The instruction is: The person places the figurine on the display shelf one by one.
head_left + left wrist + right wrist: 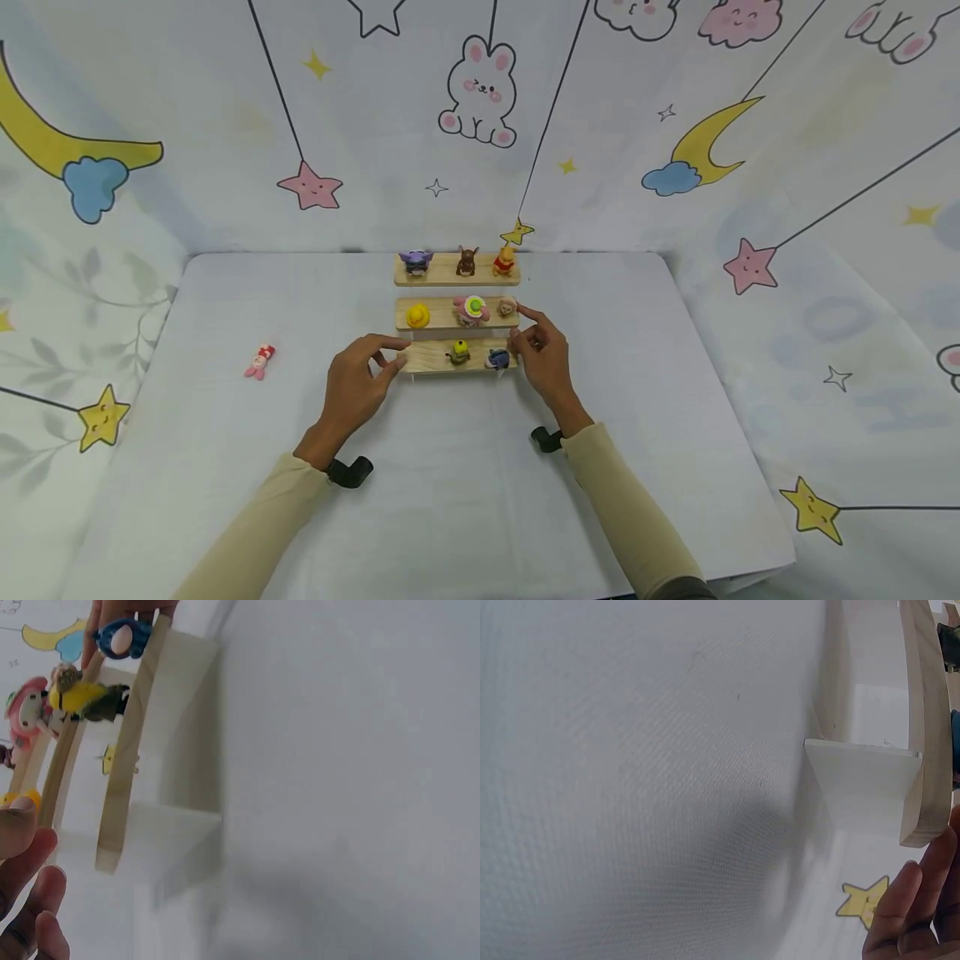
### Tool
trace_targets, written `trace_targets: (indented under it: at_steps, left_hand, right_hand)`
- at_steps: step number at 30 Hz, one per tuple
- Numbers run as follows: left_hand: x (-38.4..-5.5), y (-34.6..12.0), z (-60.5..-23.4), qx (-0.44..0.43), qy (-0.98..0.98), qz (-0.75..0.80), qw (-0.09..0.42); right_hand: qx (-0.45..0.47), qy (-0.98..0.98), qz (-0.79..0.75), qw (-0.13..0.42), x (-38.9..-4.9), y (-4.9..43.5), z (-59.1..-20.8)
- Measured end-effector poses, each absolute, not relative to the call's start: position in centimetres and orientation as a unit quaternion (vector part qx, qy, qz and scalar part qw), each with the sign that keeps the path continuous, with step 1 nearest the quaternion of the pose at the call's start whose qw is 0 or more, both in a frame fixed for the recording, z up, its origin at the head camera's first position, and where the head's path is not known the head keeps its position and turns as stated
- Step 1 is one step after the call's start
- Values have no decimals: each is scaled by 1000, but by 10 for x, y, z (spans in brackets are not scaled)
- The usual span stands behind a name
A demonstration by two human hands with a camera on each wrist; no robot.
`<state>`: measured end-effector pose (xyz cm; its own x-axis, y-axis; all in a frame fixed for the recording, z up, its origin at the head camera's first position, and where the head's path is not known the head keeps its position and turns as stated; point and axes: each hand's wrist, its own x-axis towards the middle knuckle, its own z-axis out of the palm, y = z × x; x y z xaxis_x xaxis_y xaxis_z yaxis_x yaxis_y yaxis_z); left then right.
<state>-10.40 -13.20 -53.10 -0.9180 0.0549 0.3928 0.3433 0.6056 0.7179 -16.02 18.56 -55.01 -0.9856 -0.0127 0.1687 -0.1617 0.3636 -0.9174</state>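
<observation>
A three-step wooden display shelf with white supports stands mid-table, bearing several small figurines. At its left end is my left hand, fingers loosely bent and nothing held; contact with the wood is unclear. My right hand is at the right end, its fingers against or very near the bottom step's end. That step holds a yellow-and-green figurine and a blue one. On the middle step are a yellow duck, a pink-hooded figurine and a small pale figurine beside my right index finger.
The top step carries a purple figurine, a brown one and a yellow bear in red. A pink-and-red figurine lies left on the white-covered table. Printed cloth hangs behind.
</observation>
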Motion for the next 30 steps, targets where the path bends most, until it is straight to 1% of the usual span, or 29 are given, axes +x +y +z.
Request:
trace_targets:
  at_steps: [13, 19, 30]
  left_hand:
    - [-100, -178, -542, -58, -895, -400, 187]
    - [-100, -198, -546, -36, -891, -401, 211]
    - [-100, -235, -554, 19, -894, -381, 237]
  right_hand:
    - [61, -818, 567, 72, -162, 185, -551]
    - [55, -820, 566, 68, -161, 185, -551]
    - [54, -818, 569, 68, -163, 185, -552]
